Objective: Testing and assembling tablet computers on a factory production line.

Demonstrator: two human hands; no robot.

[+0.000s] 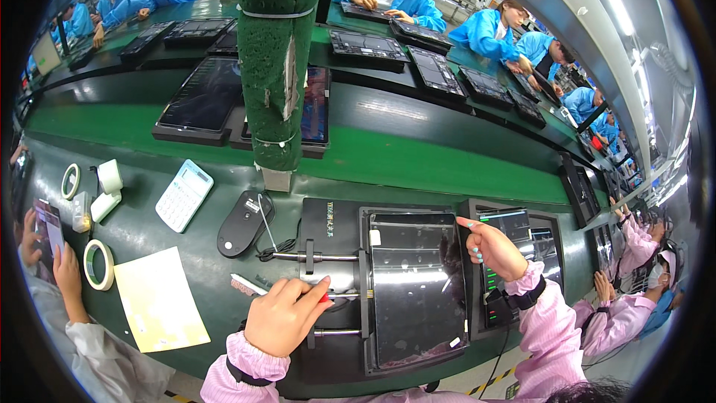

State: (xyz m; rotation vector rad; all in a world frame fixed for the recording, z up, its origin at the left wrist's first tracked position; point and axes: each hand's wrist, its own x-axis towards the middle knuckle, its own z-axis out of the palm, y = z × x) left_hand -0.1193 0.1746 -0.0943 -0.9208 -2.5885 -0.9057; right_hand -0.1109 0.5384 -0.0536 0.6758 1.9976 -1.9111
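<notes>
Has a glossy black rectangular tablet [414, 283] lying flat in a black fixture [339, 235] of plate and frame, between the two hands, with its long axis running from the near edge of the dark green workbench [224, 283] toward the far side. Curls the left hand [282, 319] around a small red knob [325, 298] mostly covered by the fingers; cannot tell the firmness of that grip. Holds this hand apart from the tablet's left long side, with slim silver rods [339, 257] bridging part of the gap. Reaches in from the right with the right hand [496, 250], holding nothing, with the index finger outstretched at the far right corner and the other fingers loosely folded; cannot tell contact of the fingertip from hovering just above. Has the right hand nearer to the tablet, and a black mouse [246, 224] lying beyond the left.
</notes>
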